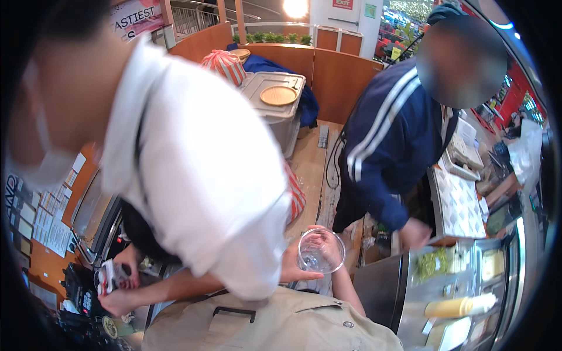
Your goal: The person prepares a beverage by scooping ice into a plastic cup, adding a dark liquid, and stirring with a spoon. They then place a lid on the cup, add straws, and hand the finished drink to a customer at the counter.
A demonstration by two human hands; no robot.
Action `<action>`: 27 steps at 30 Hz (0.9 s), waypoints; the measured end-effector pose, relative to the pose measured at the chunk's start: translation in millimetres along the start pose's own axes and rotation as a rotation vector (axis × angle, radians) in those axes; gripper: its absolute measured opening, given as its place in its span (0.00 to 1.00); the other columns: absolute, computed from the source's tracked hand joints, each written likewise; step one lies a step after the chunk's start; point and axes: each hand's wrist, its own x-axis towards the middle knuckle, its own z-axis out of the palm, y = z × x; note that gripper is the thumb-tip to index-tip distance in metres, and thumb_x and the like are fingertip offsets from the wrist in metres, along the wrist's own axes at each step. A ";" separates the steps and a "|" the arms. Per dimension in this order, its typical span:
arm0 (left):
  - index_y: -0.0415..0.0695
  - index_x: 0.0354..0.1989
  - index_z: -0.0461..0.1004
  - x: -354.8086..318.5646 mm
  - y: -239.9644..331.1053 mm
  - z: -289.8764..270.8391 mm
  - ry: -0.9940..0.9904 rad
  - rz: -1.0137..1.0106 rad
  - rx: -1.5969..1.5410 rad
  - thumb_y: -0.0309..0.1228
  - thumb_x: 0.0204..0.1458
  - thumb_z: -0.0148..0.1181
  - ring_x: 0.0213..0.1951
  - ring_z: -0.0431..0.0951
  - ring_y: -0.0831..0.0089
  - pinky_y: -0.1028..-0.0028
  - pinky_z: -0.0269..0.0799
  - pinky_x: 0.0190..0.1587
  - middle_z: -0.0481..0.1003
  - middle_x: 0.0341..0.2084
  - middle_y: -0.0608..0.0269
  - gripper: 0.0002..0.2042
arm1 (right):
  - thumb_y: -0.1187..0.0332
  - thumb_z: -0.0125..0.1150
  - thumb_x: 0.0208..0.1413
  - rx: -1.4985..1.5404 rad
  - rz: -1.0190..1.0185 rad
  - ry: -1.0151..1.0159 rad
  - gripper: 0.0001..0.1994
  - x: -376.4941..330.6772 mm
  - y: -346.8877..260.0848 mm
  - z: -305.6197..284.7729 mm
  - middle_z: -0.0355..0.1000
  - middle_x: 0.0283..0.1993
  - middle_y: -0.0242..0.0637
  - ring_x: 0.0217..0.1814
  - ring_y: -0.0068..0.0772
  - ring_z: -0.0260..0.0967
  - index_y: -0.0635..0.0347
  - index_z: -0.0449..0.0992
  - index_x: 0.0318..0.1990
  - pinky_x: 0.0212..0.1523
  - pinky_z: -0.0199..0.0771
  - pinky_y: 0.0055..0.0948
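A clear plastic cup [316, 261] is held in front of my beige garment, its round opening tilted toward me. My left hand [294, 263] grips the cup's left side, with the thumb along its lower edge. Its forearm is hidden by a co-worker's white sleeve. My right hand [329, 244] is against the cup's far side, its curled fingers partly seen through the clear wall. At the left, the white-shirted co-worker's hands [120, 299] hold a small red, white and dark item [108, 278] whose kind is unclear.
The white-sleeved co-worker [205, 164] leans close on my left. Another person in a navy jacket [389, 128] stands ahead right, by a counter with shredded greens [432, 263] and a yellow squeeze bottle [453, 308]. Lidded grey bins [254, 90] bear a round wooden board [278, 95].
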 end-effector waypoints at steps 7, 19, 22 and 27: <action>0.43 0.59 0.52 69.0 -22.1 -57.7 0.450 -0.095 -0.089 0.25 0.29 0.74 0.53 0.65 0.68 0.67 0.63 0.55 0.63 0.50 0.56 0.45 | 0.70 0.55 0.55 -0.226 0.076 -0.154 0.12 102.5 -44.9 -3.8 0.73 0.36 0.34 0.38 0.20 0.68 0.65 0.70 0.45 0.40 0.68 0.19; 0.43 0.57 0.54 26.7 -118.5 -175.3 1.417 -0.280 -0.081 0.30 0.32 0.74 0.48 0.68 0.65 0.67 0.67 0.49 0.66 0.42 0.55 0.41 | 0.72 0.53 0.56 -0.354 0.064 -0.714 0.13 282.3 -17.4 0.5 0.72 0.41 0.32 0.39 0.17 0.68 0.62 0.69 0.48 0.38 0.66 0.17; 0.42 0.57 0.55 57.8 -128.1 -226.0 1.470 -0.253 0.126 0.35 0.32 0.74 0.51 0.66 0.63 0.66 0.62 0.53 0.63 0.50 0.50 0.42 | 0.71 0.52 0.56 -0.416 0.162 -0.526 0.13 315.5 -12.2 -47.1 0.73 0.41 0.32 0.39 0.18 0.69 0.62 0.70 0.48 0.37 0.67 0.17; 0.41 0.56 0.56 88.2 -137.7 -259.1 1.467 -0.196 0.381 0.35 0.31 0.74 0.51 0.66 0.66 0.69 0.61 0.54 0.64 0.48 0.53 0.42 | 0.69 0.53 0.56 -0.427 0.412 -0.310 0.13 358.2 10.5 -103.0 0.73 0.39 0.34 0.36 0.21 0.68 0.63 0.69 0.48 0.35 0.68 0.20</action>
